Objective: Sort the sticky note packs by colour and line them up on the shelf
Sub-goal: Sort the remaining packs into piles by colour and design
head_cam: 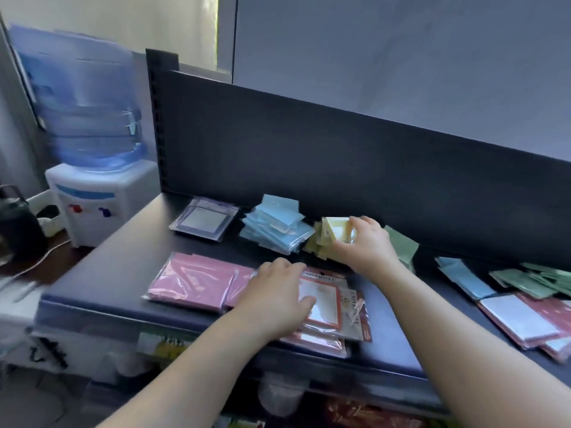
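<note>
Head view: pale yellow cellophane-wrapped sticky note packs point(329, 239) at the dark shelf point(123, 267) rear, pinched in the right hand point(367, 242) grip. Left hand point(278, 291) laid flat on red-bordered packs point(330, 307). Judged light, slippery, flexible; best gripped by opposite edges.

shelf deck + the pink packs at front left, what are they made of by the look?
Shelf: probably painted or coated sheet metal, dark matte; smooth flat deck, rolled front lip, slotted upright at the back corner. Could be laminate.
Pink packs: paper pads in clear plastic film, likely; glossy glare streaks and wrinkles over flat pink, with the film's edges sticking out past the pads.
</note>
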The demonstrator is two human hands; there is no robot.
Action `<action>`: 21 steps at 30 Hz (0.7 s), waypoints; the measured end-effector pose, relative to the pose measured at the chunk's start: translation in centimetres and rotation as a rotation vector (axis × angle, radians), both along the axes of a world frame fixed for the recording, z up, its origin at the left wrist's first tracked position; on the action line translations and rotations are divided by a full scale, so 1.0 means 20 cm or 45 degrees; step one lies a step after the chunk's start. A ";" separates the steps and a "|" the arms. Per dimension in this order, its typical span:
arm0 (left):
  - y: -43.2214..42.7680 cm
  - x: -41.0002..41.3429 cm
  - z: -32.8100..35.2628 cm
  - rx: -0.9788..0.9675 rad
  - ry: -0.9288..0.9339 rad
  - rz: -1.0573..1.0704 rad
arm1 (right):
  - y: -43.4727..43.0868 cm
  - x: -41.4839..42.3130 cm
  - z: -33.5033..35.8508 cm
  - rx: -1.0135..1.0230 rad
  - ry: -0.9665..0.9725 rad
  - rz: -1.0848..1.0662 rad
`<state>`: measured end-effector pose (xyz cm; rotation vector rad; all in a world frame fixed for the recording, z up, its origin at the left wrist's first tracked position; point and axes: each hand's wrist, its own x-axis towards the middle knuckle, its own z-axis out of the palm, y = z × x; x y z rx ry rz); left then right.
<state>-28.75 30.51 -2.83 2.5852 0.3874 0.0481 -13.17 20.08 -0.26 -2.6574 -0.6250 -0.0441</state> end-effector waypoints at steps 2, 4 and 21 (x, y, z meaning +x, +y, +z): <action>0.01 0.01 0.00 0.012 -0.009 -0.034 | 0.05 0.04 0.00 -0.032 -0.030 -0.049; 0.02 0.01 -0.01 0.021 -0.041 -0.049 | 0.09 0.07 0.00 -0.048 -0.011 -0.084; -0.38 0.30 0.10 0.327 -0.234 -0.368 | -0.60 -0.04 0.00 -0.286 -0.377 -0.077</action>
